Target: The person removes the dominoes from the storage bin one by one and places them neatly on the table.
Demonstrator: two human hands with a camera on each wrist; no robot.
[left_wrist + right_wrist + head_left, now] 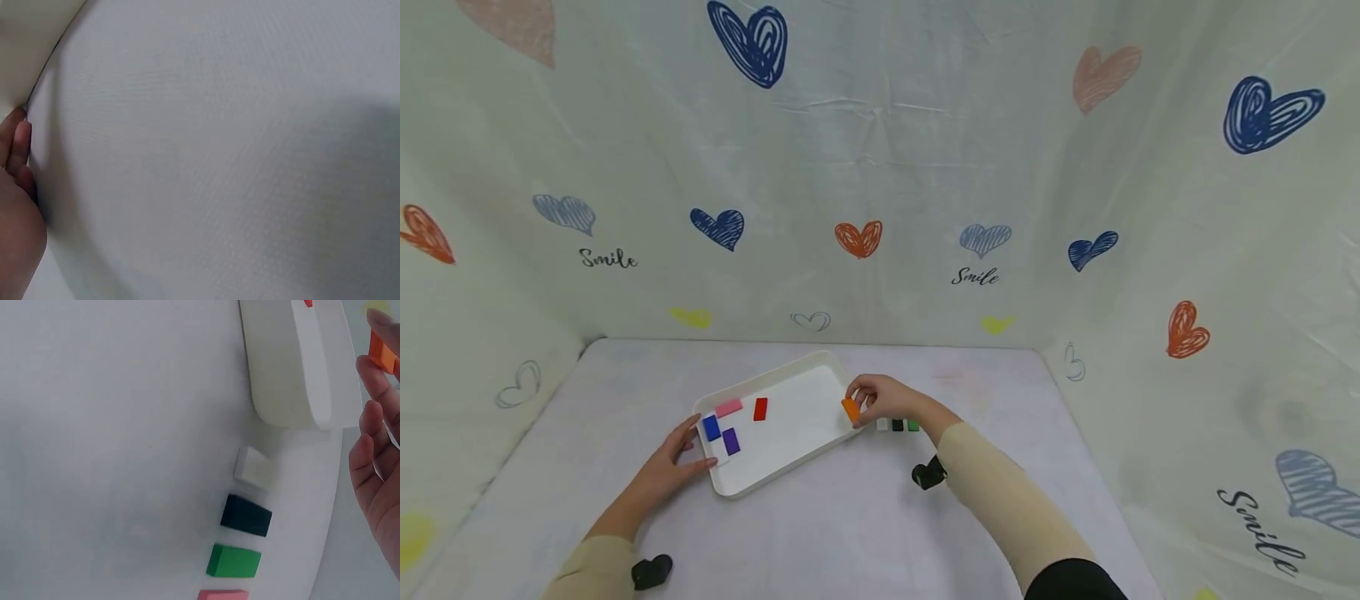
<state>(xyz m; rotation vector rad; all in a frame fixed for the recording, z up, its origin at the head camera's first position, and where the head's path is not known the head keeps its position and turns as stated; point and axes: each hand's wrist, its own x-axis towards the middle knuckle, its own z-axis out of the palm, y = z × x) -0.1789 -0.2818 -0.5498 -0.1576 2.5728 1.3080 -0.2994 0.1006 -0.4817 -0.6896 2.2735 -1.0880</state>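
Note:
A white tray (820, 367) lies on the table and holds a pink block (728, 407), a red block (760, 408), a blue block (711, 427) and a purple block (731, 441). My left hand (673, 462) rests with straight fingers against the tray's near left corner. My right hand (880, 400) pinches an orange block (850, 409) over the tray's right rim; the wrist view shows the same orange block (382, 352). On the table by that hand lie a white block (255, 469), a black block (246, 515), a green block (234, 560) and a pink block (223, 594).
A cloth printed with hearts and "Smile" forms the walls behind and on both sides of the pale table (880, 517). Black wrist straps (928, 475) show on both arms. In the left wrist view only the table cloth (237, 156) and the tray's edge (25, 50) appear.

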